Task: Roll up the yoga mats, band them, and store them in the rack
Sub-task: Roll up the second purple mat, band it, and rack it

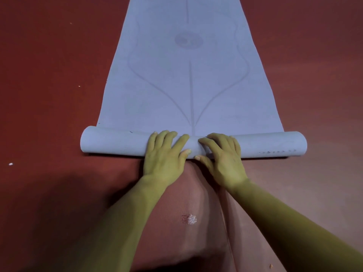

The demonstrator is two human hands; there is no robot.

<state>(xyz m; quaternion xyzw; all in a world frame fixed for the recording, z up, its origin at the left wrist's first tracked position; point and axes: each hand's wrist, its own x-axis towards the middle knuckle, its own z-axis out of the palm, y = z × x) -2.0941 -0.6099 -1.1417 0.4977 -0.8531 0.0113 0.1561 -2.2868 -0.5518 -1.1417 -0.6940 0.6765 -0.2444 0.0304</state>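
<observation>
Roll (pixel 117 142), axis crosswise to arms; left hand (pixel 165 154) and right hand (pixel 223 157) press spread-fingered on its middle, equally near; mat (pixel 186 85) extends straight ahead.

There is one pale blue-grey rubber yoga mat (pixel 186 85), with one rolled end (pixel 117 142) under the hands. Two bare hands are in view: one left hand (pixel 165 154) and one right hand (pixel 224 156). One round printed emblem (pixel 189 40) sits beyond them. Three small white specks (pixel 10 164) dot the one red floor (pixel 49 75) left of the left hand.
</observation>
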